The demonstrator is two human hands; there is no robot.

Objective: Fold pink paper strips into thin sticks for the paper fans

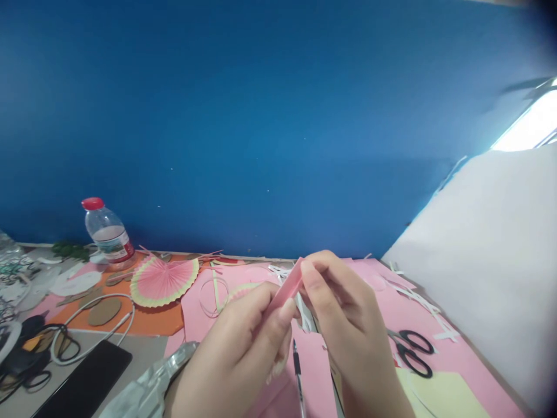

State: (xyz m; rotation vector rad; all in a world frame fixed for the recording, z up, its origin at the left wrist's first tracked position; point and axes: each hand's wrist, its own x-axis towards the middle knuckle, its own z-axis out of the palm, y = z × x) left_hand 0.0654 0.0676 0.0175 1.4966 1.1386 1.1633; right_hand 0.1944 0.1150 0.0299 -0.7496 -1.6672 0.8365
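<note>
A narrow folded strip of pink paper (286, 290) is held up slantwise between my two hands, above the table. My left hand (243, 342) grips its lower end, with the thumb along the near side. At the upper end, my right hand (343, 313) pinches the strip between thumb and fingers. Some of my fingers are hidden behind the paper and the hands. Below the hands lie pink paper sheets (311, 371) and a black-and-clear pen (298, 371).
Black-handled scissors (413, 351) and yellow paper (448, 395) lie at the right. A pleated pink paper fan (165, 281) rests on orange paper (165, 322) at the left, before a red-capped bottle (108, 232). Nearer are a phone (87, 380) and a white cable (56, 348). A blue wall (261, 128) stands behind.
</note>
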